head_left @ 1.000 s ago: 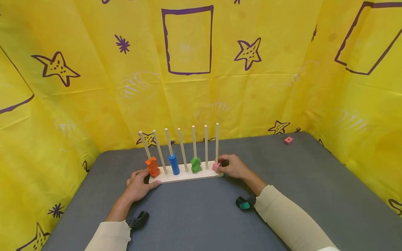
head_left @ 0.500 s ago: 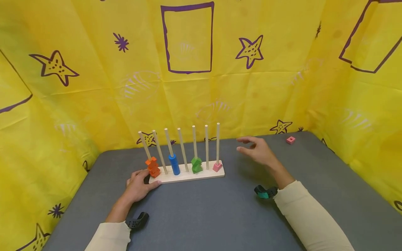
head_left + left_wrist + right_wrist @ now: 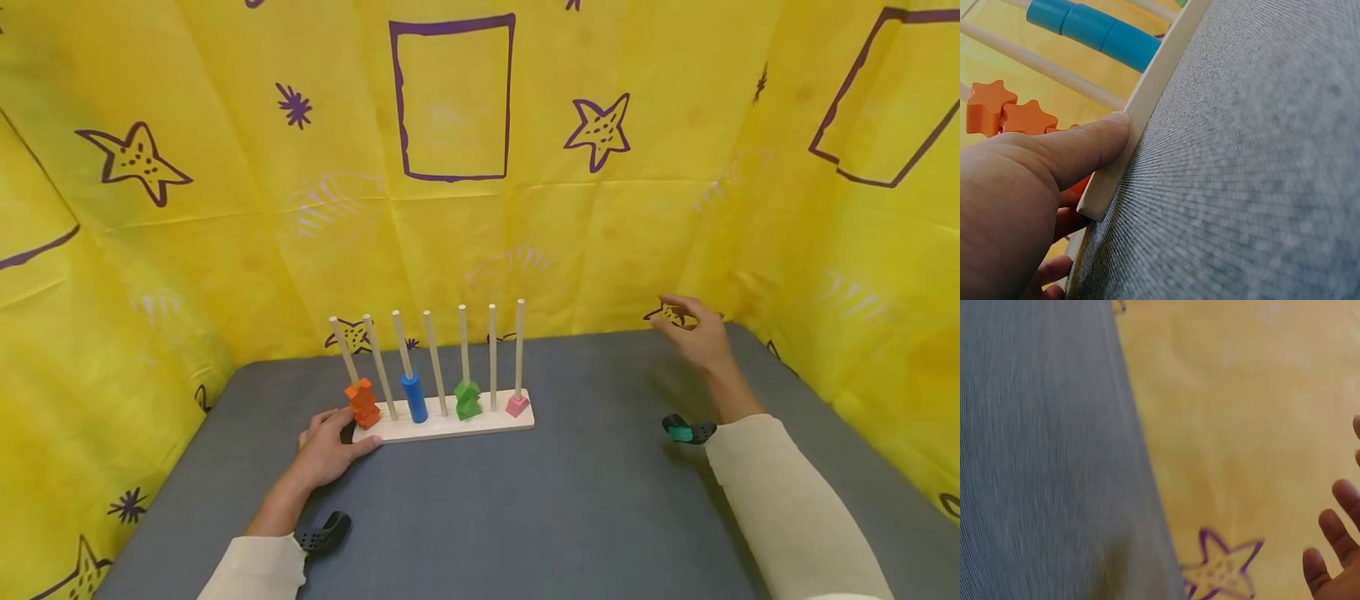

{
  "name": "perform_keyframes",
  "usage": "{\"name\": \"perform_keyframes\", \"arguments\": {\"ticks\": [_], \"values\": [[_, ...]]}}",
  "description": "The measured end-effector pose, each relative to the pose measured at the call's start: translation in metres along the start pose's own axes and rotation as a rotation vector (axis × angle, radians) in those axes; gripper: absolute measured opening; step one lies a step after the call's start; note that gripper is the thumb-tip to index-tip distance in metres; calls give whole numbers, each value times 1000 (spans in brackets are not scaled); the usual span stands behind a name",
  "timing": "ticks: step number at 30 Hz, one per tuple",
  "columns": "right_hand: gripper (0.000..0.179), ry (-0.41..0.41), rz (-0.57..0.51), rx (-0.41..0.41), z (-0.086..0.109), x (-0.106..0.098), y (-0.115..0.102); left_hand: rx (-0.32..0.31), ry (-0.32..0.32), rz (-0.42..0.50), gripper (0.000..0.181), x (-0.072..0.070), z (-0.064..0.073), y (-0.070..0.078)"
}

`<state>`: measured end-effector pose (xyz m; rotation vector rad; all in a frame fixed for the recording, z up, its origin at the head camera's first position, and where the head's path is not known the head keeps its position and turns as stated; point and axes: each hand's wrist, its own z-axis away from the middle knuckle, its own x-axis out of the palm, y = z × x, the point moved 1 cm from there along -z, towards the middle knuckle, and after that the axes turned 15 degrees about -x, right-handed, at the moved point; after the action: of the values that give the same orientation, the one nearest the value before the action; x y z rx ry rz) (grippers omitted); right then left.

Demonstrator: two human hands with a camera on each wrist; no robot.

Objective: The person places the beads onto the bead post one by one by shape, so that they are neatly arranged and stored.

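A wooden peg stacker [image 3: 480, 423] with a row of upright pegs stands on the grey table. My left hand [image 3: 326, 450] grips its left end, thumb on the front edge and fingers behind. Orange star blocks [image 3: 363, 403] sit on the leftmost peg. Blue cylinders [image 3: 414, 400] are stacked on another, green blocks [image 3: 468, 402] on a third, and one pink block [image 3: 517, 406] is at the foot of the rightmost peg. My right hand [image 3: 703, 333] is held over the table's back right corner, fingers apart from the thumb. The loose pink block there is hidden behind this hand.
A yellow cloth [image 3: 450, 250] with purple drawings hangs behind the table and along both sides. The grey table [image 3: 525, 517] stretches out in front of the stacker and to its right. Both wrists wear black straps.
My right hand has let go of the pink block on the rightmost peg and moved right and back to the far corner. My left hand has stayed on the stacker.
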<state>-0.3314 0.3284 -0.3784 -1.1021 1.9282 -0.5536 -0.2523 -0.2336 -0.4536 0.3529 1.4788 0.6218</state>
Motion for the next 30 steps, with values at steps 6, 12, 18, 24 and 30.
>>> {"name": "perform_keyframes", "arguments": {"ticks": [6, 12, 18, 24, 30], "values": [[73, -89, 42, 122, 3, -9, 27, -7, -2, -12, 73, -1, 1, -2], [81, -152, 86, 206, 7, -11, 53, -9, -4, -18, 74, -2, 0, -2], [75, -189, 214, 174, 8, -13, 70, -2, 6, -15, 73, -2, 0, -4], [80, -278, 235, 217, 11, -14, 79, 10, 6, -8, 72, -2, 0, -2], [81, -420, 254, 187, 8, -13, 82, 2, 8, 6, 72, -1, -1, -1]]}}
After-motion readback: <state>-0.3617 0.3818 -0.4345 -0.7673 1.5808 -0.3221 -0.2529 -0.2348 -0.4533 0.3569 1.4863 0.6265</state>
